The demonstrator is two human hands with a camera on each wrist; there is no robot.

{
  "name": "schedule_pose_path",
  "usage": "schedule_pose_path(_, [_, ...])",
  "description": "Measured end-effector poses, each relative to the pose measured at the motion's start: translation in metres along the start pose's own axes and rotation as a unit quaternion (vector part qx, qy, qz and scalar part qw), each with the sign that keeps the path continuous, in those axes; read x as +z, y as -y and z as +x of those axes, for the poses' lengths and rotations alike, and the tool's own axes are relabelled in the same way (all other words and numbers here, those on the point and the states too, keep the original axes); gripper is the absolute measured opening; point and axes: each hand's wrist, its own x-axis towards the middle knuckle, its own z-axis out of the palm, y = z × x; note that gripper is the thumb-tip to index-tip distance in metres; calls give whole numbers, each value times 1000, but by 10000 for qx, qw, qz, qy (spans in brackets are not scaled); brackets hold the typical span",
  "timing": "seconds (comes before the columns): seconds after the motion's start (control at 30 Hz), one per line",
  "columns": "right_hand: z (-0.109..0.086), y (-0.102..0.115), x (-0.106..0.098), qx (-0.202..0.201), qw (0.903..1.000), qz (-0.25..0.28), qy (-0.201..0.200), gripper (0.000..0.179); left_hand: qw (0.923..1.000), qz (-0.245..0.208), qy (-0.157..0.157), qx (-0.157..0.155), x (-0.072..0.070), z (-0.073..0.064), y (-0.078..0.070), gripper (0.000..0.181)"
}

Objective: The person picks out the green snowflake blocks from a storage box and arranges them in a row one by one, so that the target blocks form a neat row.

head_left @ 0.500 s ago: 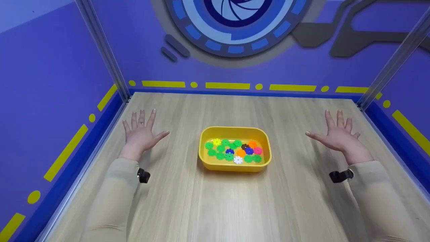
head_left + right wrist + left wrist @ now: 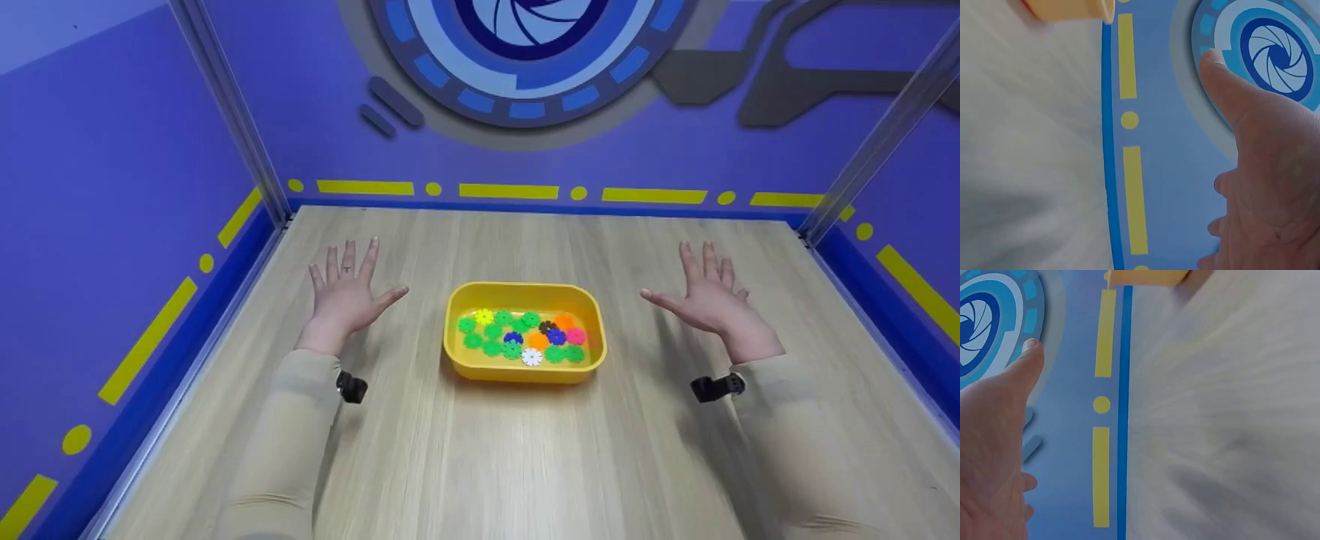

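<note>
A yellow plastic tub (image 2: 525, 373) with rounded corners stands mid-table in the head view. Flat notched discs lie loose on its floor: mostly green ones (image 2: 493, 331), plus a white disc (image 2: 532, 357), a yellow disc (image 2: 484, 317), and orange, blue, pink and dark brown ones. To the tub's left my left hand (image 2: 343, 304) is held with fingers spread, touching nothing. My right hand (image 2: 709, 304) mirrors it on the other side, fingers spread and holding nothing. Both wrist views catch a corner of the tub (image 2: 1148, 277) at the top edge.
The wood-grain table (image 2: 480, 465) is bounded by a blue patterned back wall (image 2: 480, 161) and side walls, with metal posts (image 2: 236, 112) at the far corners. Each wrist wears a small black camera (image 2: 352, 387) on a strap.
Both hands have moved inward toward the tub, the left one rightward and the right one leftward, and slightly farther from me. The tub and discs have stayed put.
</note>
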Motion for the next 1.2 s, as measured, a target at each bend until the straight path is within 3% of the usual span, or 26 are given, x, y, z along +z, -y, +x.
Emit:
schedule_pose_path(0.27, [7,27,19,-189,9990,403,18,121,9948,-1016,24,21,16,1,-18,102])
schedule_pose_path(0.37, [9,35,28,-317,9974,641,-21,116,9870,-1604,114,48,24,0,-26,103])
schedule_pose_path(0.43, [9,40,34,-429,9955,847,-77,113,9766,-2143,160,95,30,-1,-31,102])
schedule_pose_path(0.53, [9,46,43,-624,9899,1256,-228,104,9513,-3066,174,261,37,-3,-36,96])
schedule_pose_path(0.7, [7,55,58,-856,9720,2118,-550,90,8904,-4539,270,237,47,-6,-47,84])
schedule_pose_path(0.83, [6,64,67,-1142,9441,2983,-810,76,8344,-5494,413,-146,53,-8,-56,78])
schedule_pose_path(0.97, [5,71,72,-1530,9134,3674,-861,62,7893,-6102,463,-501,58,-8,-61,76])
schedule_pose_path(1.0, [5,73,74,-1582,9087,3780,-802,60,7796,-6219,472,-571,60,-8,-62,76])
schedule_pose_path(1.07, [3,75,76,-1647,9040,3899,-608,57,7674,-6359,474,-666,62,-9,-62,75])
schedule_pose_path(1.2, [0,80,82,-1730,9001,3996,-128,52,7516,-6532,549,-738,65,-12,-61,75])
